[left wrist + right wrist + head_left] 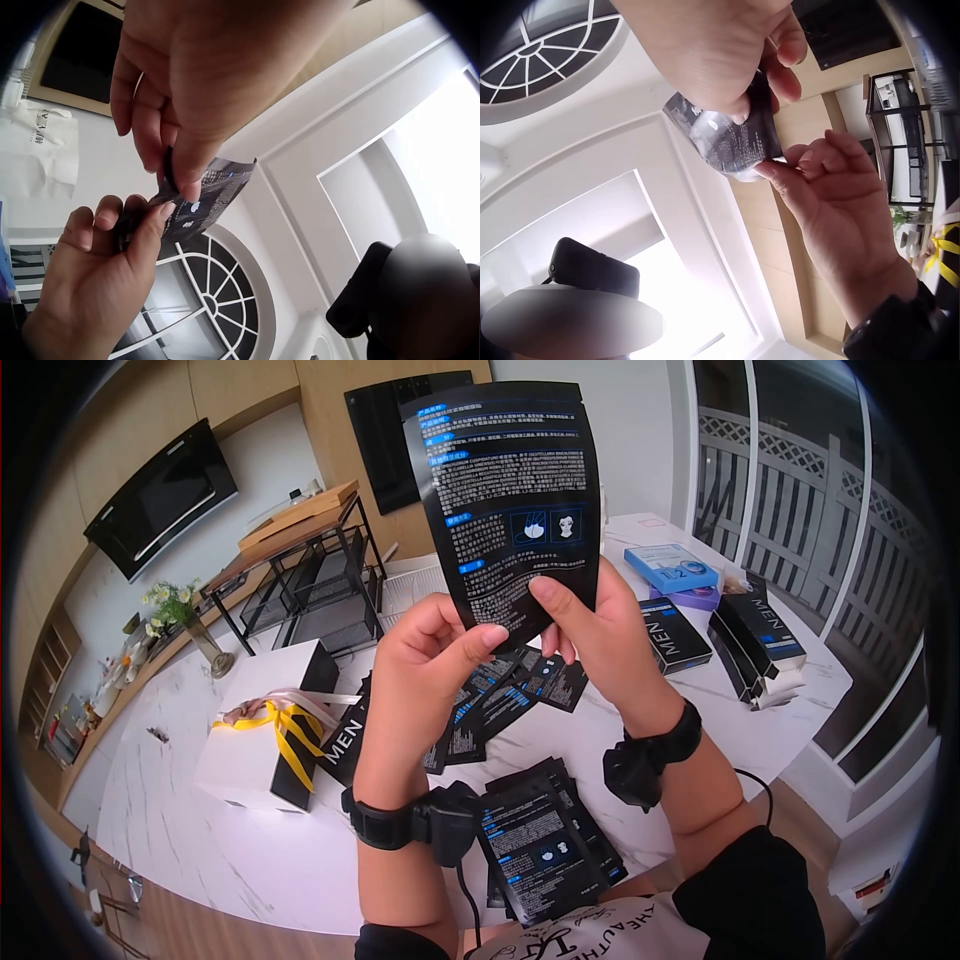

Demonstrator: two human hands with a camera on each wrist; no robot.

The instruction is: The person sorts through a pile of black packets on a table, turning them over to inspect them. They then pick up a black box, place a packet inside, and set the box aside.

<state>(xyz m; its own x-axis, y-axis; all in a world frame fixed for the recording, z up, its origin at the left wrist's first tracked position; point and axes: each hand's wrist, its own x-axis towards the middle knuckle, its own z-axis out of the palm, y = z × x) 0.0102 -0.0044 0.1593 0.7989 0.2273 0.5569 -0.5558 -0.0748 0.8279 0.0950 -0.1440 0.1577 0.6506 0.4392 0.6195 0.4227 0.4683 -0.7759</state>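
A black face-mask packet (510, 490) with white print and blue labels is held up in front of me, its printed back facing the head camera. My left hand (425, 645) pinches its lower left edge, the thumb lying over the print. At the lower right, my right hand (600, 635) grips the packet, thumb in front and fingers behind. From the right wrist view, the left fingertips hold one corner of the packet (739, 142). Below my forearms lies a pile of similar packets (540, 850), and more packets (490, 705) are spread behind my wrists.
To the left stands a white box (245, 730) with yellow and pink ribbon. Right of my hands are a black MEN box (675, 635), an opened black box (760, 645) and a blue box (670, 568). A dark wire rack (310, 585) and a flower vase (215, 655) stand behind.
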